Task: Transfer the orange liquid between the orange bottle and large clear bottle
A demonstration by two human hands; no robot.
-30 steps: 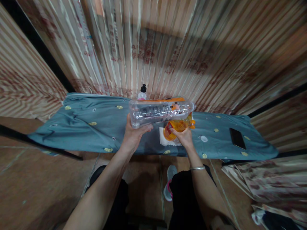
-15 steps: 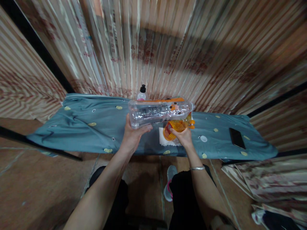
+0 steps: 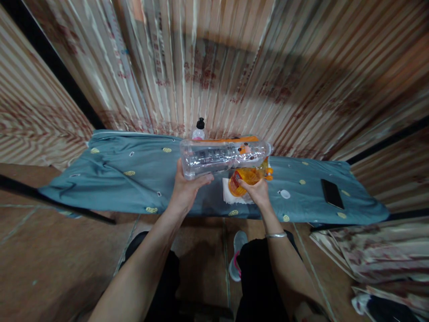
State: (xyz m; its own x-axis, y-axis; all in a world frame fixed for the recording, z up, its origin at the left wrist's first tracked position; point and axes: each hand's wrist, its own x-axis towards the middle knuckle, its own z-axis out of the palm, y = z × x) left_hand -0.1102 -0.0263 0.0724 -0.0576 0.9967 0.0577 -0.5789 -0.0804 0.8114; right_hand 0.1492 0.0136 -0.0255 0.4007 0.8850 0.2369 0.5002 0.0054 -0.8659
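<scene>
My left hand point(image 3: 188, 185) is wrapped round the base end of a large clear plastic bottle point(image 3: 214, 158), which lies sideways in the air with its neck to the right. An orange label shows along the bottle's upper side. Lower and to the right, my right hand point(image 3: 257, 191) grips a smaller bottle of orange liquid point(image 3: 247, 180), tilted, with an orange cap at its right end. The clear bottle partly covers it. Beneath the orange bottle lies a white paper tissue point(image 3: 230, 194) on the blue cloth point(image 3: 150, 179).
A small bottle with a black cap point(image 3: 200, 127) stands behind the clear bottle. A black phone point(image 3: 331, 193) lies on the cloth at the right. Striped curtains point(image 3: 208, 67) hang behind, and dark metal bars point(image 3: 56, 67) frame both sides.
Almost nothing differs. The whole view has shifted very slightly, and both hands keep the same grip on their bottles.
</scene>
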